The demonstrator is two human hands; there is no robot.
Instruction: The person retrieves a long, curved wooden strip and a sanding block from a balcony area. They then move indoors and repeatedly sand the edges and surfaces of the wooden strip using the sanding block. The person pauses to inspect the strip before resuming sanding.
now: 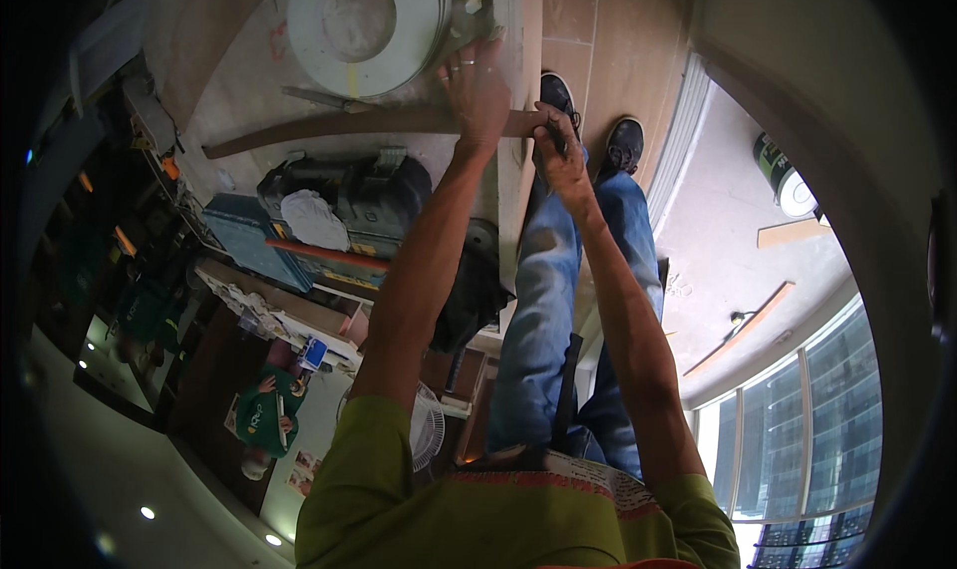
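A long, thin brown strip (pixel 329 128), which looks like wood trim, lies across the worktable and reaches past its right edge. My left hand (pixel 477 90) rests flat over it, fingers stretched toward the far side and a ring showing. At the strip's right end, just off the table edge, my right hand (pixel 561 155) pinches it between thumb and fingers. Beyond the strip lies a slim pointed tool (pixel 324 98), whose kind I cannot make out. White flat rings (pixel 424 55) are stacked behind that tool.
Nearer me stand a black tool case (pixel 399 192) with a pale cloth (pixel 315 220) and a blue box (pixel 254 235). A person in green (pixel 264 414) is at the lower left. To the right are a paint can (pixel 793 190) and a wood strip (pixel 740 328).
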